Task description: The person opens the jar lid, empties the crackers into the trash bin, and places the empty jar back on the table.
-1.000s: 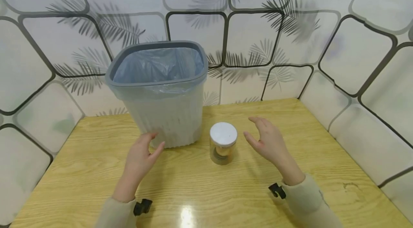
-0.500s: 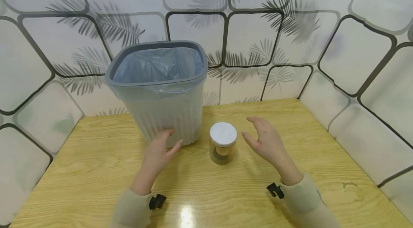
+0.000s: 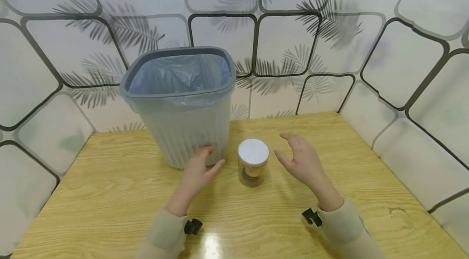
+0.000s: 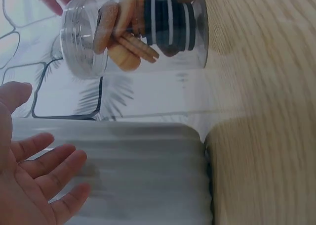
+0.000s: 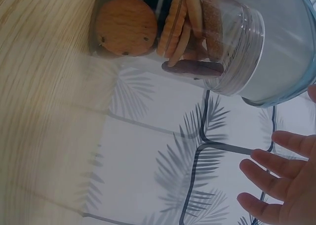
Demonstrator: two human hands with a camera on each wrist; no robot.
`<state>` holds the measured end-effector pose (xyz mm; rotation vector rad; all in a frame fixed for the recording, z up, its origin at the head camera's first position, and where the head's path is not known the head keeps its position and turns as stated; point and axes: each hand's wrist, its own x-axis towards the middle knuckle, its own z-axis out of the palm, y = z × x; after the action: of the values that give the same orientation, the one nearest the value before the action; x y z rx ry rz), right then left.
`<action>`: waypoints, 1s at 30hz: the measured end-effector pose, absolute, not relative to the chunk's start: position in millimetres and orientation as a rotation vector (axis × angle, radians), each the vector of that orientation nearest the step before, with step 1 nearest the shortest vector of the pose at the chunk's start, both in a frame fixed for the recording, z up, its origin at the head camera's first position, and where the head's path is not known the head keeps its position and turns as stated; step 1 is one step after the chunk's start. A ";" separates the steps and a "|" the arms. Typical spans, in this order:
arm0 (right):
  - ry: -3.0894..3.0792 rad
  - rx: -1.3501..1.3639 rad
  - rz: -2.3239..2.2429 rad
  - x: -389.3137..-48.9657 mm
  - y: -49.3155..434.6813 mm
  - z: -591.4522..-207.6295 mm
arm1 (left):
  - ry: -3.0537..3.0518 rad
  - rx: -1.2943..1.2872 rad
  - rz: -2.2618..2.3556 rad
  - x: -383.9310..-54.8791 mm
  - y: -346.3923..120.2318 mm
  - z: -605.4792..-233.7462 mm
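A clear jar (image 3: 252, 169) with a white lid (image 3: 253, 152) stands upright on the wooden table, between the two hands. Through its wall in the wrist views show several cookies (image 5: 126, 26), and in the left wrist view dark sandwich cookies (image 4: 170, 22) with pale filling. My left hand (image 3: 198, 171) hovers left of the jar, thumb and fingers spread, in front of the trash bin. To the jar's right, my right hand (image 3: 302, 159) is held with fingers extended and thumb apart. Both hands are empty, with a gap between each and the jar.
A pale ribbed trash bin (image 3: 183, 132) with a grey rim (image 3: 177, 95) and a blue liner bag (image 3: 179, 73) stands behind and left of the jar. Patterned walls bound the wooden table (image 3: 110, 194) at the back and both sides.
My left hand has moved right, from the bin's left part toward the jar. The right hand has barely shifted. Jar and bin have stayed in place.
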<state>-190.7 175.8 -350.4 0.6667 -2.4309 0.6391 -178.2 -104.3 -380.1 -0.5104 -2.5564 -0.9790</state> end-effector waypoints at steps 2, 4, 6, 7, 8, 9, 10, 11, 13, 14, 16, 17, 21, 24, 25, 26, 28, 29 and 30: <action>-2.439 0.665 0.644 -190.4 175.6 -350.1 | -2.546 -0.520 -1.010 -179.8 -100.5 -380.8; -2.443 0.666 0.646 -190.4 175.1 -349.8 | -2.548 -0.525 -1.045 -181.1 -96.9 -381.2; -2.440 0.667 0.650 -190.4 174.6 -349.4 | -2.564 -0.529 -1.083 -182.3 -93.5 -381.9; -2.438 0.668 0.651 -190.3 174.4 -349.2 | -2.578 -0.524 -1.100 -182.8 -91.6 -381.9; -2.434 0.672 0.651 -190.5 174.3 -349.1 | -2.589 -0.522 -1.123 -183.4 -89.6 -381.9; -2.430 0.674 0.652 -190.6 174.1 -349.0 | -2.598 -0.520 -1.149 -183.8 -87.4 -381.8; -2.428 0.675 0.652 -190.7 174.1 -348.9 | -2.604 -0.520 -1.165 -184.3 -85.1 -381.7; -2.428 0.676 0.654 -190.7 174.0 -348.9 | -2.604 -0.521 -1.181 -184.7 -82.7 -381.7; -2.432 0.677 0.652 -190.7 173.9 -348.8 | -2.601 -0.525 -1.210 -186.2 -78.1 -382.9; -2.435 0.677 0.651 -190.8 173.9 -348.9 | -2.593 -0.531 -1.226 -186.9 -76.0 -383.8; -2.443 0.677 0.650 -190.7 173.7 -349.2 | -2.583 -0.541 -1.236 -188.3 -72.3 -386.4; -2.442 0.678 0.651 -190.5 173.5 -349.4 | -2.580 -0.546 -1.252 -188.8 -70.7 -387.7; -2.434 0.689 0.651 -190.1 172.6 -350.1 | -2.599 -0.548 -1.327 -190.8 -65.5 -392.8; -2.430 0.694 0.651 -189.7 172.0 -350.1 | -2.648 -0.520 -1.422 -191.3 -62.5 -396.3; -2.431 0.694 0.649 -189.6 171.8 -350.1 | -2.662 -0.511 -1.455 -191.3 -61.6 -397.3; -2.432 0.694 0.650 -189.5 171.7 -350.1 | -2.673 -0.504 -1.480 -191.4 -60.5 -398.3; -2.434 0.693 0.653 -189.3 171.5 -350.2 | -2.682 -0.502 -1.516 -191.6 -58.4 -399.9; -2.434 0.693 0.653 -189.3 171.4 -350.4 | -2.680 -0.506 -1.532 -191.7 -57.3 -400.5; -2.433 0.693 0.654 -189.2 171.3 -350.5 | -2.676 -0.518 -1.538 -191.9 -56.3 -401.4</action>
<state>-189.2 171.3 -350.5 0.6928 -2.4334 0.6538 -191.9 -56.3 -401.4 -0.5181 -2.6759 -1.5382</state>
